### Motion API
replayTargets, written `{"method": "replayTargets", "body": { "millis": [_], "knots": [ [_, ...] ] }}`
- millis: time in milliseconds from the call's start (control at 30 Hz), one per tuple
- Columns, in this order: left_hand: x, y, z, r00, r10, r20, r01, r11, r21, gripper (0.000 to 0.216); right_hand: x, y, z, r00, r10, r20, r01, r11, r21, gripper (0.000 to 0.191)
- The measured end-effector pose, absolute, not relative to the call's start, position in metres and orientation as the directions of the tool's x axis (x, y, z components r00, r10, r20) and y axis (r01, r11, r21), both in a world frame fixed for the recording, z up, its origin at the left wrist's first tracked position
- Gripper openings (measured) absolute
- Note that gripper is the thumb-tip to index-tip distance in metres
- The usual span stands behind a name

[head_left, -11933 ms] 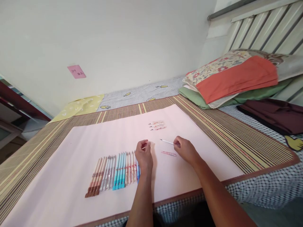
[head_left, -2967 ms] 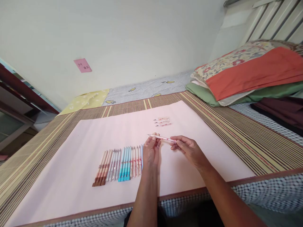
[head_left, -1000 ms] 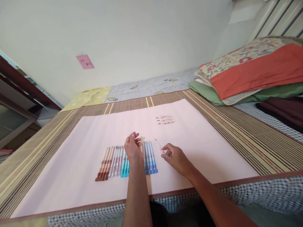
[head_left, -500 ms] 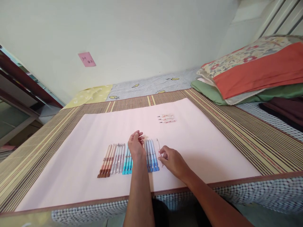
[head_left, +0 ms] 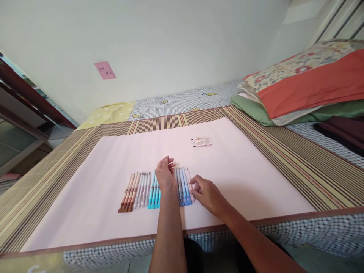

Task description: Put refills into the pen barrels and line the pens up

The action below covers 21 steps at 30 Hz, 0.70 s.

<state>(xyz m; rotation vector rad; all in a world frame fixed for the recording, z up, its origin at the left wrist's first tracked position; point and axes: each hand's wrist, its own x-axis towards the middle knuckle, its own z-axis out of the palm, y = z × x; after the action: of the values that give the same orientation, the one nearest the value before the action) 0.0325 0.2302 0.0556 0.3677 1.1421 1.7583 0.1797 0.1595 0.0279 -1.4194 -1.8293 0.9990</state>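
On paper [head_left: 250,182], pen [head_left: 188,174], right hand [head_left: 209,192] touching it

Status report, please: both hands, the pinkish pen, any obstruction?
Right hand at the pinkish pen, grip unclear. Pen just right of the blue pens. Left hand loosely open, hiding part of the pen row.

Single head-worn view (quite wide), forward and down over the pink sheet [head_left: 241,170]

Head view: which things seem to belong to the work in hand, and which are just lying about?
Seemingly in the work: row of pens; pale pen at the right hand; dark-tipped pen pieces; pale pink sheet.
Seemingly just lying about: floral-and-orange pillow; green cloth; dark maroon cloth.
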Motion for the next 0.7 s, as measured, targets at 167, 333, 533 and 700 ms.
{"method": "replayTargets", "body": {
  "millis": [167, 333, 533, 700],
  "knots": [
    [0.033, 0.229, 0.056, -0.46, 0.856, -0.234, -0.564, -0.079, 0.822, 0.03, 0.181, 0.159, 0.03, -0.252, 0.968, -0.014, 0.501, 0.118, -0.857, 0.021],
    [0.033, 0.228, 0.057, -0.463, 0.856, -0.231, -0.568, -0.087, 0.819, 0.03, 0.185, 0.159, 0.029, -0.246, 0.969, -0.015, 0.485, 0.109, -0.867, 0.019],
    [0.034, 0.228, 0.059, -0.464, 0.852, -0.242, -0.574, -0.081, 0.815, 0.028, 0.197, 0.161, 0.03, -0.231, 0.973, 0.02, 0.556, 0.149, -0.818, 0.009],
    [0.034, 0.229, 0.06, -0.471, 0.845, -0.251, -0.576, -0.079, 0.814, 0.027, 0.208, 0.164, 0.034, -0.209, 0.977, 0.043, 0.569, 0.157, -0.807, 0.007]
  ]
}}
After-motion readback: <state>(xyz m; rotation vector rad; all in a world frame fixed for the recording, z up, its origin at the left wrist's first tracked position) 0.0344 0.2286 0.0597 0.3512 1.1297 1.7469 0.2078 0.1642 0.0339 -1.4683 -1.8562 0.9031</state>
